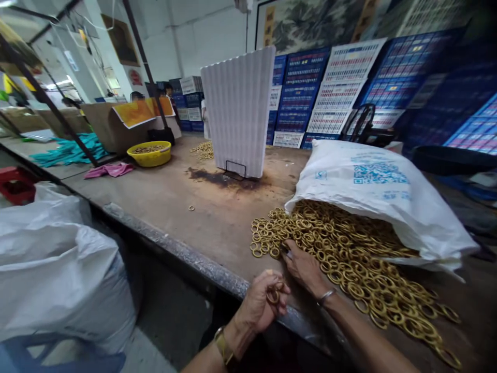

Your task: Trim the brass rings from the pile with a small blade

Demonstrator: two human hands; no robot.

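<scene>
Brass-coloured metal rings [341,248] spill in a heap from a white woven sack [349,171] lying on its side on the table. My left hand [267,300], palm up at the table's front edge, has its fingers curled around a few of these rings. At the heap's near left edge, my right hand [301,264] reaches down with its fingers bent and touching the rings. A dark bit shows by its fingertips; whether they grip a ring I cannot make out. One single ring [191,208] lies apart on the tabletop, left of the heap.
A white corrugated panel [238,111] stands upright in a wire holder on the table [155,197]. Farther left are a yellow basin [149,153] of small pieces, a pink cloth [108,170] and teal strips [70,150]. White sacks [58,274] stand before the table; stacked crates [303,88] line the wall.
</scene>
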